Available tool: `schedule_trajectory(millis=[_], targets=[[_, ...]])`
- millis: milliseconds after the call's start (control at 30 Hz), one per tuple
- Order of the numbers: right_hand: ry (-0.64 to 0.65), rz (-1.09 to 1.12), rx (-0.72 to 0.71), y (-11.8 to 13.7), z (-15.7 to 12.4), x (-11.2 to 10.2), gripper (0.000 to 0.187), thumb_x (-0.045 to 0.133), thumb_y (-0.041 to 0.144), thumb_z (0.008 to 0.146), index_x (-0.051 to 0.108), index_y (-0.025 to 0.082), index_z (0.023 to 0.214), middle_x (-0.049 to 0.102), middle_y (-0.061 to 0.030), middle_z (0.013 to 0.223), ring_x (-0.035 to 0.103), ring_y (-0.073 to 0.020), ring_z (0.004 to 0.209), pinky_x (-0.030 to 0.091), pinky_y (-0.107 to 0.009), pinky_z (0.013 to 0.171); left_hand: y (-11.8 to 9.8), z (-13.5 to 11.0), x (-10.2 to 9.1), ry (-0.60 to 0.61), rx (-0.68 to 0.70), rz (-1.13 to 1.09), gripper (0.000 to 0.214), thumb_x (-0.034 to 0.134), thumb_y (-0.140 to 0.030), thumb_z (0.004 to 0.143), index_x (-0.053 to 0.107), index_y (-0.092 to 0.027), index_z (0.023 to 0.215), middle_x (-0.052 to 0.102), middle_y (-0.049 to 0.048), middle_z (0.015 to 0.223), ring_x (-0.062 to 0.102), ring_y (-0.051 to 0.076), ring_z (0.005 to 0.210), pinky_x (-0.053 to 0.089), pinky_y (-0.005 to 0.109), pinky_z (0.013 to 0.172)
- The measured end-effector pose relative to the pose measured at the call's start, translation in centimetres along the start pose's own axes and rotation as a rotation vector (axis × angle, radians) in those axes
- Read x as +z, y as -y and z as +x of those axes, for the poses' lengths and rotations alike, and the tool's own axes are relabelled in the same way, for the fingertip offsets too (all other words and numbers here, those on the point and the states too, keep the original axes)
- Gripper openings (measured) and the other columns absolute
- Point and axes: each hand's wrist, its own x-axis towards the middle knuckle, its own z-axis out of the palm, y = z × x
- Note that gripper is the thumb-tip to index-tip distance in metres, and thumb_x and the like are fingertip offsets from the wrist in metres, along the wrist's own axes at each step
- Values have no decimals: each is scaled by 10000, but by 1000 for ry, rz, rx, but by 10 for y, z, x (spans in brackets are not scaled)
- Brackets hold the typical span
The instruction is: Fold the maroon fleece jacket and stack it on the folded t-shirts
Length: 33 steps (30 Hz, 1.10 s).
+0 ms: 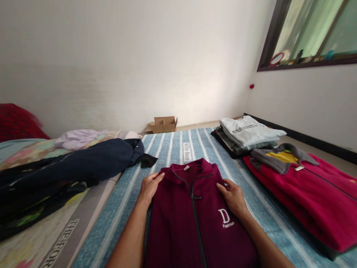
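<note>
A maroon zip-up jacket (178,219) with a stand-up collar and a white "D Fashion" print lies front side up on the blue striped sheet (128,186). Its sleeves are out of sight and its zip is closed nearly to the collar. My left hand (149,187) pinches the jacket's left shoulder edge, thumb on top and the other fingers partly hidden. At the opposite shoulder edge, my right hand (232,195) holds the cloth the same way. The jacket's lower end runs out of the picture.
To the right lie a folded pink jacket (309,190) with a grey collar and a stack topped by a light grey shirt (251,130). Dark blue clothing (106,160) lies heaped at left, near a lilac cloth (79,138). Beyond the bed is a cardboard box (164,125).
</note>
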Motion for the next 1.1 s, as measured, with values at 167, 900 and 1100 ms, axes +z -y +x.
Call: schedule_trajectory(millis=[167, 900, 1100], targets=[[9, 32, 19, 1, -1, 0, 468, 590, 527, 721, 609, 165, 1018, 704, -49, 746, 662, -252, 711, 501, -323, 602, 6, 3, 0, 7, 14, -4, 440, 638, -521, 566, 719, -147, 784, 711, 41, 702, 641, 238, 718, 468, 280, 613], [-9, -8, -16, 3, -1, -1, 438, 578, 510, 729, 633, 170, 999, 702, -42, 721, 656, -245, 698, 492, -311, 576, 7, 3, 0, 11, 12, -9, 434, 641, -521, 566, 715, -153, 784, 710, 35, 701, 637, 233, 714, 467, 275, 617], [5, 32, 1, 3, -1, 0, 436, 580, 509, 732, 632, 169, 1000, 703, -45, 731, 654, -243, 683, 494, -315, 582, 2, 1, 0, 3, 17, 4, 445, 638, -529, 558, 713, -153, 783, 708, 36, 701, 641, 230, 712, 475, 273, 616]])
